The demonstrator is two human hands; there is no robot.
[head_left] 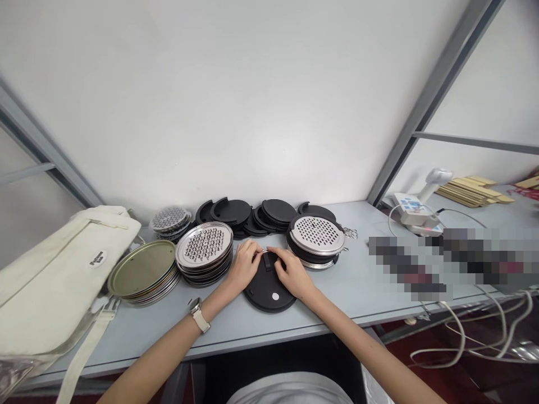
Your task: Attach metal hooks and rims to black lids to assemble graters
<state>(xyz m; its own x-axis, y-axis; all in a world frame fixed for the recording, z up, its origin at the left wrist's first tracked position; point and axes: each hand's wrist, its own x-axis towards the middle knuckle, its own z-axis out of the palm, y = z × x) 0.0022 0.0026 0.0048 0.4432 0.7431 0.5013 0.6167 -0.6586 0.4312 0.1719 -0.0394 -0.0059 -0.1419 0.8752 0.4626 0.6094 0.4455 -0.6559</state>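
Observation:
A round black plastic disc (264, 297) with a white dot and a short slotted piece near its far edge lies on the table in front of me. My left hand (245, 264) grips the disc's far left edge, its fingers bent over the rim. On the other side my right hand (293, 272) holds the far right edge, thumb and fingers close together. Between the fingertips a thin, shiny bit of metal shows at the rim; the fingers partly hide it. Beside my left hand stands a stack of round metal grater plates (205, 245).
Right of the hands is a stack of black discs and perforated grater plates (319, 235). Black discs (278, 212) line the wall. At left are olive round plates (143, 268) and a cream bag (63, 269). A white scanner (438, 178) and wood strips (467, 192) are far right.

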